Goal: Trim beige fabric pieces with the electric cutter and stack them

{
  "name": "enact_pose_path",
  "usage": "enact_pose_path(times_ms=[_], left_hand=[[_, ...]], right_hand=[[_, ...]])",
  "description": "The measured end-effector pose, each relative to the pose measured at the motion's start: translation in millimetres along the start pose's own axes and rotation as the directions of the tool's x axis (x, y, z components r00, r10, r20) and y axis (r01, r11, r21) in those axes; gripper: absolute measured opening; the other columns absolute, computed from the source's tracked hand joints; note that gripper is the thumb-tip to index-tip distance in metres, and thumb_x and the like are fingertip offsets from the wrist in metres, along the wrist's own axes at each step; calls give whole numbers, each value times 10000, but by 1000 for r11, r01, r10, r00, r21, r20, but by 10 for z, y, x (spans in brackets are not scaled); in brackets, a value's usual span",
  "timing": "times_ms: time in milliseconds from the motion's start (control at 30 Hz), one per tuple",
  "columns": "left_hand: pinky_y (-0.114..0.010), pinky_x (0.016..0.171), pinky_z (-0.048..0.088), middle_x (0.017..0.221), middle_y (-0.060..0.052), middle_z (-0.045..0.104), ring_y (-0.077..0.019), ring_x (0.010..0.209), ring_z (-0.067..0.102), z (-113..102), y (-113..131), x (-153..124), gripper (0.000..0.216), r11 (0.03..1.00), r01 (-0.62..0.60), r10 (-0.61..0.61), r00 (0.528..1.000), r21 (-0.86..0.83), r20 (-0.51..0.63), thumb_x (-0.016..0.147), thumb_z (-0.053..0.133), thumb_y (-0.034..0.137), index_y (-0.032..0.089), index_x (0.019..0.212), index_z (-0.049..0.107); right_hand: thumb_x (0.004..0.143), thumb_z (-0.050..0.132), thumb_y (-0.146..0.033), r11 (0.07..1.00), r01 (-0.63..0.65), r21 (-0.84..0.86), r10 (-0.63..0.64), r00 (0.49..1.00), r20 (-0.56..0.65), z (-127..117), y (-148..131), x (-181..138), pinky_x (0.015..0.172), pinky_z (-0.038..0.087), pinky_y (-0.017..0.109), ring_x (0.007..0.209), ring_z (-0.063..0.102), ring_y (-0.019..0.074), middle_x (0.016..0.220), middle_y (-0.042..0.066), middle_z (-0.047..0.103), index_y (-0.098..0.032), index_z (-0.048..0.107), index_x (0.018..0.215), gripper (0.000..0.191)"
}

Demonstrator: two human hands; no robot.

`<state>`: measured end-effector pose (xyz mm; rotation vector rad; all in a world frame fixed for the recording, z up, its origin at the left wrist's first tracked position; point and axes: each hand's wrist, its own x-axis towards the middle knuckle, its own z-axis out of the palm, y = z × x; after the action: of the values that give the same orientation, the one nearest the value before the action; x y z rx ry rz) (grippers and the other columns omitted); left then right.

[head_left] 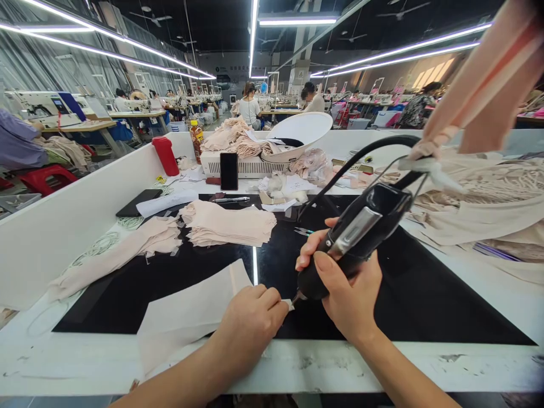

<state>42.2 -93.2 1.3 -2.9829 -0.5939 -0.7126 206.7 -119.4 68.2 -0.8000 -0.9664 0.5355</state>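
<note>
A black corded hand tool (361, 221) with a silver lever and a narrow metal tip slants down to the left in my right hand (348, 283), whose fingers wrap round it. My left hand (255, 317) is closed on a pale pink fabric piece (191, 306), which spreads out to the left over the black board (425, 294). A small end of the fabric sticks out past my left fingers, right by the tool's tip. Whether the tip touches it I cannot tell. Behind my left hand lies a stack of pink fabric pieces (229, 224).
A long pink fabric bundle (123, 255) lies at the left. Farther back stand a phone (229, 171), a red cup (165, 156) and a white scale (246, 164) heaped with fabric. More fabric (480, 192) piles up at the right; pink strips (480, 85) hang above the tool.
</note>
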Motion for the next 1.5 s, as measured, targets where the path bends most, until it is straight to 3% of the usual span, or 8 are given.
enact_pose_path(times_ms=[367, 567, 867, 1100, 1300, 1500], left_hand=[[-357, 601, 373, 822, -4, 589, -210, 711, 525, -54, -36, 0, 179, 1000, -11, 11, 999, -8, 49, 1027, 601, 82, 189, 884, 595], [-356, 668, 429, 914, -20, 656, -223, 781, 571, -152, -155, -104, 125, 996, -88, 87, 995, 1, 49, 1066, 534, 101, 176, 1065, 634], [-351, 743, 477, 908, -28, 658, -205, 816, 611, -191, -230, -167, 201, 995, -95, 95, 995, -1, 44, 1105, 452, 112, 158, 1011, 624], [-362, 762, 508, 936, -25, 694, -214, 864, 658, -182, -249, -164, 208, 997, -75, 75, 997, -31, 14, 1117, 547, 347, 179, 1052, 651], [-362, 770, 521, 959, -36, 726, -214, 874, 682, -203, -298, -190, 118, 995, -97, 98, 995, 10, -17, 1099, 540, 181, 158, 1072, 653], [-369, 806, 547, 1067, -58, 746, -219, 931, 685, -232, -325, -200, 148, 994, -107, 107, 994, -12, 21, 1086, 509, 103, 143, 1132, 645]], right_hand=[[884, 767, -178, 999, -11, -48, 12, 1000, 21, 3, -8, -35, 542, 575, 273, 595, 638, 128, 824, -48, 699, -283, 592, 1077, 281], [867, 800, -206, 999, -5, -41, 6, 1000, 18, -37, -15, -28, 559, 578, 289, 613, 636, 139, 841, -39, 700, -289, 603, 1172, 372], [884, 824, -246, 1000, 2, -16, -2, 999, 46, -100, 3, -41, 584, 589, 283, 629, 656, 132, 872, -35, 700, -284, 617, 1198, 379], [868, 850, -309, 999, -6, -52, 7, 1000, 23, -125, -5, -37, 595, 587, 305, 623, 657, 144, 851, -27, 693, -274, 614, 1198, 407], [876, 847, -310, 999, -9, -48, 11, 999, 33, -134, -18, -39, 594, 580, 305, 629, 657, 143, 859, -28, 692, -280, 611, 1191, 395], [877, 846, -313, 999, -8, -49, 10, 999, 32, -120, -31, -32, 588, 580, 312, 633, 658, 148, 858, -24, 685, -279, 602, 1187, 396]])
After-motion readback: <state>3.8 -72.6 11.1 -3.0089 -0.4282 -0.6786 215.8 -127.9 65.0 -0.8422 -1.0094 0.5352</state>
